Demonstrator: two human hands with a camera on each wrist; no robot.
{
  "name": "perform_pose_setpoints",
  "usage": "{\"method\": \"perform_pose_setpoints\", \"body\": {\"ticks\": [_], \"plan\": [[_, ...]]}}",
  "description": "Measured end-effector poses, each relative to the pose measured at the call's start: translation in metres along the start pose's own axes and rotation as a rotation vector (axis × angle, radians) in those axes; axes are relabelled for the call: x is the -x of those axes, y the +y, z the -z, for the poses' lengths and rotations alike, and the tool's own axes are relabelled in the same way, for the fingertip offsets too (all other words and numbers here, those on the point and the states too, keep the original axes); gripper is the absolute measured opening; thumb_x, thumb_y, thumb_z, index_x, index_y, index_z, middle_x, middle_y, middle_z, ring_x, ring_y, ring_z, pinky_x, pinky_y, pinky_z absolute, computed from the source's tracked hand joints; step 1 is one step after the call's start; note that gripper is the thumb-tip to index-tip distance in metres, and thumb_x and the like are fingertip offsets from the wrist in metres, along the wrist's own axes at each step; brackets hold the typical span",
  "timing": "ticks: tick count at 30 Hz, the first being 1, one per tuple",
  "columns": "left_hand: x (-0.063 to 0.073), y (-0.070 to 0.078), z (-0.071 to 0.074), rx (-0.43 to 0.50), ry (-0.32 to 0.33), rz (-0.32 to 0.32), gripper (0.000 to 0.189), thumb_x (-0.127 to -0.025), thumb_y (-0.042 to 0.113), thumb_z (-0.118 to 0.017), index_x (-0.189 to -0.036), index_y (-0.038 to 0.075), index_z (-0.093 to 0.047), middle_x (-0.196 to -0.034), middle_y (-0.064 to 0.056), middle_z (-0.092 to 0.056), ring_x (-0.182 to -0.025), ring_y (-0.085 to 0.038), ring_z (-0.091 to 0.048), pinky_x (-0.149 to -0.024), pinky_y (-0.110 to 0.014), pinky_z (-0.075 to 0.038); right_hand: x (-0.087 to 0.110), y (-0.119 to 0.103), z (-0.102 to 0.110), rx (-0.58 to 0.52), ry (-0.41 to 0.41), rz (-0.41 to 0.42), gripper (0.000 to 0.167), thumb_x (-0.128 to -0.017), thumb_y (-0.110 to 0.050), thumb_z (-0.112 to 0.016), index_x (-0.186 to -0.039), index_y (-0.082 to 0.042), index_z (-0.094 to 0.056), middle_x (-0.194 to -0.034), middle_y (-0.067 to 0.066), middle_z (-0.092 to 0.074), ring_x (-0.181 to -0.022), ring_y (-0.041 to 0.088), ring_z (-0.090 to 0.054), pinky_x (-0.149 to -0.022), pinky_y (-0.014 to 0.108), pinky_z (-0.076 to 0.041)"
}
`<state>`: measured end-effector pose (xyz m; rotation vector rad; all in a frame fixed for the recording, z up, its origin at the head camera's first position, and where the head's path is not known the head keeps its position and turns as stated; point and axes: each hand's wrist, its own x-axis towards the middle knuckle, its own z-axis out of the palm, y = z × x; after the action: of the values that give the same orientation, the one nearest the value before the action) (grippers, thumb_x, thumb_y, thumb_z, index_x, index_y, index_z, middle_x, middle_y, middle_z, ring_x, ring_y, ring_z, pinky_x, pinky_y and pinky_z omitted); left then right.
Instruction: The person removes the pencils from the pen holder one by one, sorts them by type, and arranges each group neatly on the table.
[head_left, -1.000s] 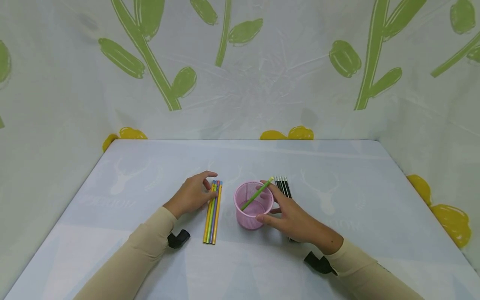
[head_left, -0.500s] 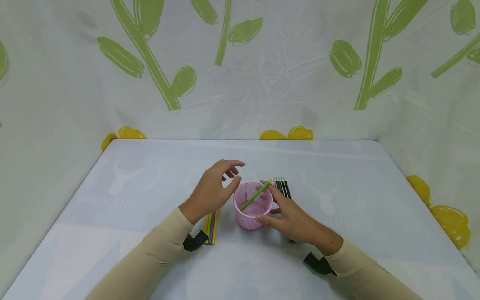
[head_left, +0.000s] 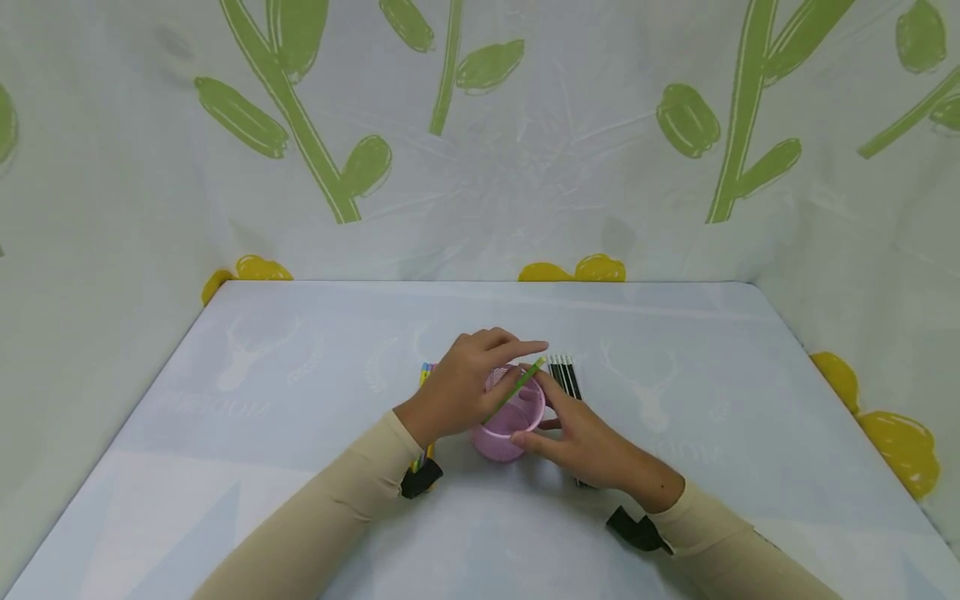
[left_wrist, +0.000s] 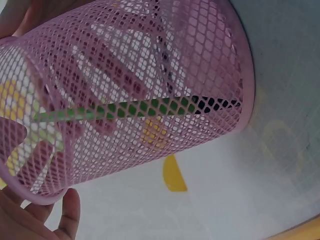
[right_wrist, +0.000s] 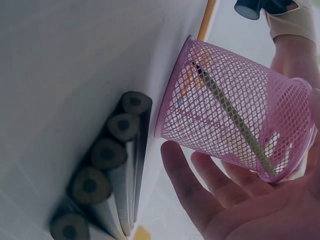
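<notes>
A pink mesh pencil cup [head_left: 498, 450] stands upright on the table, with a green pencil [head_left: 531, 372] leaning inside it. In the left wrist view, the pencil's black end reaches the cup's base. My right hand [head_left: 581, 435] holds the cup from the right, thumb at the near rim and fingers around the far side. Over the cup's left rim hangs my left hand [head_left: 461, 387], index finger stretched out and thumb close beside the pencil. No firm pinch on the pencil shows. The left hand and wrist partly cover a row of coloured pencils [head_left: 425, 372].
Black pencils [head_left: 564, 375] lie side by side just right of the cup, partly under my right hand; their ends [right_wrist: 90, 185] face the right wrist camera. Table surface [head_left: 285, 358] stretches back to a white, leaf-patterned wall [head_left: 562, 167].
My left hand has moved right, away from the coloured pencils, and over the cup beside the green pencil. The right hand and the cup have stayed in place.
</notes>
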<state>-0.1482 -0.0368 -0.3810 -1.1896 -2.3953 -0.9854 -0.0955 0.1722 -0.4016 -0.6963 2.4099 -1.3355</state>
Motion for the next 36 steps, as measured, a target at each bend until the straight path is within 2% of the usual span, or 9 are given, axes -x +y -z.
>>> {"method": "perform_pose_setpoints", "body": {"ticks": [3,11,17,24,29,36], "plan": [[0.000,0.001,-0.003,-0.046,0.008,-0.022,0.036,-0.095,0.011,-0.064,-0.130,0.022,-0.067,-0.104,0.000,-0.067,-0.086,-0.011,-0.061,-0.080,-0.035,-0.047,0.000,-0.001,0.001,0.006,0.005,-0.003,0.089,-0.096,-0.035,-0.068,-0.160,-0.013,-0.010,-0.163,0.009,-0.027,-0.132,0.032,-0.053,-0.098,0.050,-0.054],[0.005,0.002,-0.005,-0.066,0.011,-0.002,0.032,-0.094,0.015,-0.067,-0.125,0.023,-0.071,-0.102,0.002,-0.067,-0.091,-0.011,-0.062,-0.082,-0.034,-0.047,0.002,-0.003,-0.002,0.011,0.006,-0.033,0.090,-0.096,-0.038,-0.067,-0.161,-0.016,-0.009,-0.164,0.011,-0.026,-0.133,0.033,-0.052,-0.101,0.051,-0.052],[0.007,0.003,-0.001,-0.116,0.039,0.004,0.034,-0.092,0.018,-0.070,-0.125,0.023,-0.070,-0.103,0.001,-0.069,-0.094,-0.014,-0.063,-0.083,-0.035,-0.049,0.002,-0.003,-0.002,0.001,0.009,-0.033,0.092,-0.096,-0.036,-0.068,-0.160,-0.011,-0.008,-0.164,0.013,-0.025,-0.135,0.033,-0.051,-0.100,0.048,-0.054],[0.014,0.005,0.007,-0.185,0.068,0.018,0.041,-0.089,0.019,-0.074,-0.130,0.020,-0.067,-0.099,0.002,-0.070,-0.090,-0.016,-0.063,-0.081,-0.037,-0.051,0.002,-0.003,-0.002,0.020,0.019,-0.035,0.091,-0.094,-0.037,-0.069,-0.160,-0.011,-0.012,-0.163,0.014,-0.028,-0.136,0.033,-0.050,-0.098,0.047,-0.055],[0.020,0.002,0.011,-0.194,0.077,0.059,0.047,-0.089,0.022,-0.075,-0.135,0.019,-0.062,-0.100,0.003,-0.071,-0.090,-0.015,-0.063,-0.084,-0.037,-0.051,0.001,-0.003,-0.001,0.018,0.028,-0.035,0.089,-0.094,-0.037,-0.070,-0.159,-0.015,-0.014,-0.157,0.013,-0.036,-0.134,0.032,-0.051,-0.097,0.048,-0.055],[0.030,-0.002,0.015,-0.184,0.083,0.140,0.049,-0.088,0.022,-0.077,-0.133,0.014,-0.059,-0.098,-0.001,-0.072,-0.091,-0.016,-0.067,-0.088,-0.041,-0.053,0.001,-0.005,-0.001,0.007,0.016,-0.052,0.090,-0.093,-0.038,-0.071,-0.159,-0.015,-0.015,-0.158,0.010,-0.036,-0.135,0.032,-0.050,-0.099,0.048,-0.054]]}}
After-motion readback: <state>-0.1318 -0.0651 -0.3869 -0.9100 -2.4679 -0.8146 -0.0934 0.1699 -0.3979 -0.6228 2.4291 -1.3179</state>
